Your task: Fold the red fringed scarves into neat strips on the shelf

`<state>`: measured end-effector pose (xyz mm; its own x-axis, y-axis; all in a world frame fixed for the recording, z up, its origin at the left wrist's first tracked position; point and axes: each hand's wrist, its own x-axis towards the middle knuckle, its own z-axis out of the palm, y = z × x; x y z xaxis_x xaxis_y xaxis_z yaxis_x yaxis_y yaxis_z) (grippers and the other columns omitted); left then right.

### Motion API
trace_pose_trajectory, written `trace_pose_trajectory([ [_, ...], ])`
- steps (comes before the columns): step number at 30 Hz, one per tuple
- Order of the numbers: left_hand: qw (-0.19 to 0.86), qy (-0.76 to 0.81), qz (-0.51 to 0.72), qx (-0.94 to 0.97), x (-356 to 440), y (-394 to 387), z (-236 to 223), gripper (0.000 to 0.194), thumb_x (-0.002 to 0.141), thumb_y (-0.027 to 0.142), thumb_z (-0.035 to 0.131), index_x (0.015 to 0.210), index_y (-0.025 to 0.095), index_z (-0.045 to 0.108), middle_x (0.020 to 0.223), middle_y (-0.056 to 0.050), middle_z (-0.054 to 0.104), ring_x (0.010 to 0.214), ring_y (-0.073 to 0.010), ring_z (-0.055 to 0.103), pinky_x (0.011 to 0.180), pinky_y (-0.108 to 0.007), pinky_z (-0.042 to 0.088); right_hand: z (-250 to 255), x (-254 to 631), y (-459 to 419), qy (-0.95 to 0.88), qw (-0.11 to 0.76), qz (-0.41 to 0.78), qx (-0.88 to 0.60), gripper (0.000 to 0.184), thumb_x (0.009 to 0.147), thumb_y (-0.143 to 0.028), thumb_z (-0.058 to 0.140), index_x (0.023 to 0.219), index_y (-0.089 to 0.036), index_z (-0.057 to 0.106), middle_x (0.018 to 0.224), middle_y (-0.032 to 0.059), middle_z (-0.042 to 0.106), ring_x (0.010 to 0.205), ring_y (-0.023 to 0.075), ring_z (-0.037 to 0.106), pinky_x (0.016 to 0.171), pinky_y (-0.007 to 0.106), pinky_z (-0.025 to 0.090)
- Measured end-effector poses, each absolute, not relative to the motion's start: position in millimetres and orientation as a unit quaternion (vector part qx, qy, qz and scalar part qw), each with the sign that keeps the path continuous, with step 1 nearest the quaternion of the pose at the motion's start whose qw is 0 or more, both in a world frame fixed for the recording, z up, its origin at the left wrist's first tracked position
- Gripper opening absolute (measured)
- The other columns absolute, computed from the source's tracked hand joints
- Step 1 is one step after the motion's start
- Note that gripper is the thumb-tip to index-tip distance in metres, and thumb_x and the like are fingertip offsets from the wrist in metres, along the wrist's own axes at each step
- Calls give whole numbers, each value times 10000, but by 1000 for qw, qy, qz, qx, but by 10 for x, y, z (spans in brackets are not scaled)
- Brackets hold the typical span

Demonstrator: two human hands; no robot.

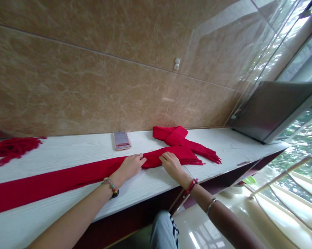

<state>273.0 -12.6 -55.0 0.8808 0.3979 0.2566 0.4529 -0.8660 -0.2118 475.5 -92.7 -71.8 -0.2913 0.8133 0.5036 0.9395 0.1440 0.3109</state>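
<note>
A long red scarf (pixel 67 177) lies flat along the white counter, its fringed end toward the right. My left hand (pixel 130 168) is closed on the scarf's near edge, thumb and fingers pressed into the cloth. A short way to the right, my right hand (pixel 171 166) has its fingers bent over the same scarf near the fringed end; what is under the fingertips is hidden. Behind that end sits a second red scarf (pixel 178 135), folded across itself, with its fringe pointing right.
A phone (pixel 122 141) lies near the wall on the white counter (pixel 75 147). More red fringed cloth (pixel 14 147) shows at the far left. A dark grey box-like appliance (pixel 272 107) stands at the right end, by the window. Metal railings (pixel 285 173) are beyond the counter's right end.
</note>
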Motion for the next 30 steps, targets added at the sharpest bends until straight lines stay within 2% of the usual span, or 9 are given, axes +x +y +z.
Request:
trace_pose_trajectory([
  [5,126,-202,-88,-967,2724,-128,-507,174,816,47,455,870,147,586,840,-54,640,773,-193,620,641,-285,486,-814,4862,-941,-759,157,-313,-549,197,871,-133,421,855,-141,617,701,49,582,673,165,504,626,285,390],
  [10,139,-223,-61,-963,2707,-153,-534,241,823,31,426,1005,108,562,856,-97,655,751,-224,636,594,-310,496,-847,4939,-978,-773,168,-301,-532,274,872,-79,362,1040,-107,577,751,74,619,699,165,547,660,288,434],
  [15,140,-219,-40,-965,2714,-301,-545,290,811,3,413,1056,77,548,925,-135,645,781,-220,630,634,-309,498,-782,4973,-1027,-797,168,-266,-515,215,873,-128,402,911,-124,614,865,102,649,808,182,587,736,305,468],
  [18,108,-222,-48,-968,2698,-359,-536,335,804,-4,399,1082,104,551,1040,-131,621,913,-223,597,733,-321,486,-728,5046,-1067,-810,166,-247,-506,226,870,-136,408,950,-117,619,1010,129,636,973,202,568,854,336,452],
  [21,61,-234,-59,-968,2661,-338,-583,485,794,-23,334,1222,160,468,1250,-102,508,1112,-220,492,877,-366,422,-698,5163,-1109,-818,134,-222,-514,281,869,-140,404,1089,-137,580,1173,115,571,1146,218,467,971,405,374],
  [24,-2,-264,-23,-964,2616,-293,-653,621,765,-50,267,1329,199,338,1390,-74,335,1276,-217,296,992,-446,290,-695,5295,-1168,-818,93,-193,-535,353,878,-168,394,1216,-175,494,1283,87,487,1241,221,355,1013,443,314],
  [28,-74,-309,33,-947,2585,-325,-646,714,723,-58,256,1377,227,229,1457,-58,141,1327,-253,104,1012,-529,183,-662,5431,-1271,-784,61,-164,-596,444,889,-294,399,1309,-153,377,1343,122,407,1270,224,305,1012,458,301],
  [30,-94,-323,45,-941,2595,-375,-594,658,763,-3,268,1381,217,221,1462,-62,108,1328,-268,63,1019,-543,140,-602,5421,-1297,-763,49,-159,-625,505,886,-369,388,1334,-145,330,1358,139,377,1281,242,279,1011,501,271],
])
